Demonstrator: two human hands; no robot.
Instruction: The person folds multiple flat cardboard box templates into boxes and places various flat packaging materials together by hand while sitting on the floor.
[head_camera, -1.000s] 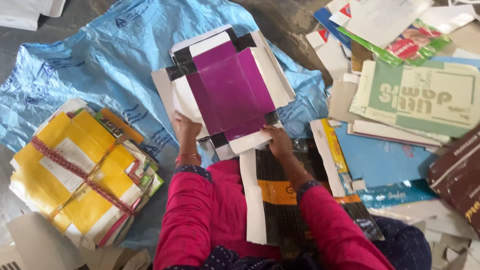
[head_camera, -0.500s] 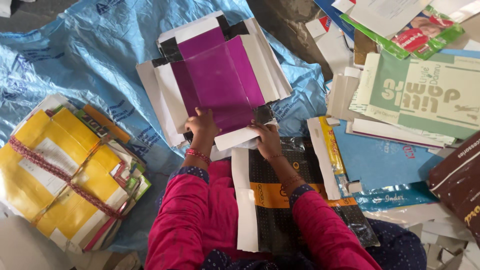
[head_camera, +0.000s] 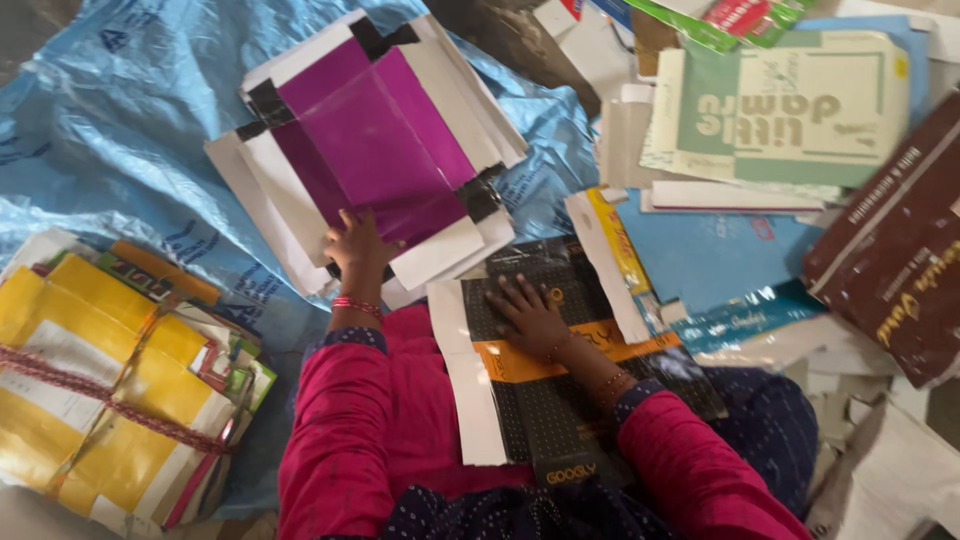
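The purple flat box (head_camera: 375, 150) is being pressed down by the open left hand (head_camera: 358, 245). The black and orange flat box (head_camera: 560, 375) is being pressed by the open right hand (head_camera: 530, 312).

Packaging workshop floor, flattened carton blanks (head_camera: 770, 110) everywhere, tied yellow bundle (head_camera: 110, 390) (stacked), blue plastic sheet (head_camera: 130, 130)

Magenta long sleeves with dark dotted cuffs, red bangles, thin gold bracelet, dark blue dotted garment

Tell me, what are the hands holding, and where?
Nothing gripped: left hand presses the purple flattened cardboard box near its bottom edge; right hand lies flat on the black-and-orange flattened carton.
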